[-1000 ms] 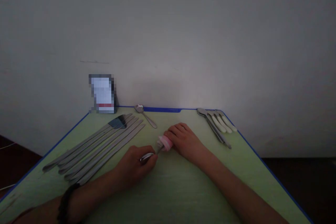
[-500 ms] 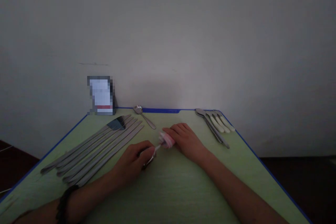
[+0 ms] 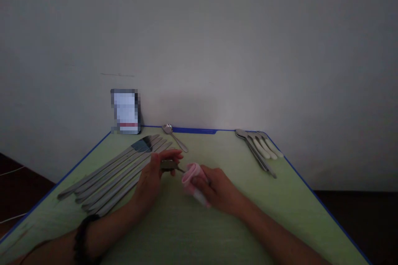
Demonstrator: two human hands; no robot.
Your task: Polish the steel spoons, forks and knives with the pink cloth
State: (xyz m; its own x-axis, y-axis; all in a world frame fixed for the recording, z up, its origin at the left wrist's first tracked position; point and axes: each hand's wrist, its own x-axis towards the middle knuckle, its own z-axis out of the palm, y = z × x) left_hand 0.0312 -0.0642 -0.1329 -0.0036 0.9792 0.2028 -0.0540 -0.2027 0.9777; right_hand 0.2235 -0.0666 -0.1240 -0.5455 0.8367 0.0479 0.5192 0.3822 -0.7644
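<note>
While the cloth is grasped by the right hand, with the thumb laid over its folds, the spoon is held by the left hand just left of the cloth. The bowl of the spoon is gripped between thumb and fingers, some of them stretched out, and its thin stem is directed into the cloth, where the remainder is hidden. Pink and white are shown by the cloth, whose lower edge is blurred; whether the surface beneath is touched by it cannot be told. Farther left of the cloth, long knives are laid side by side at a slant, partly covered by the left arm. Beyond the cloth and a little to its left, a lone spoon is laid with its bowl pointed away. Farther back and left of the cloth, a lit phone, its screen pixelated, is stood near the wall. Well right of the cloth and beyond it, stacked spoons are placed, and beside them white-handled forks are lined up.
</note>
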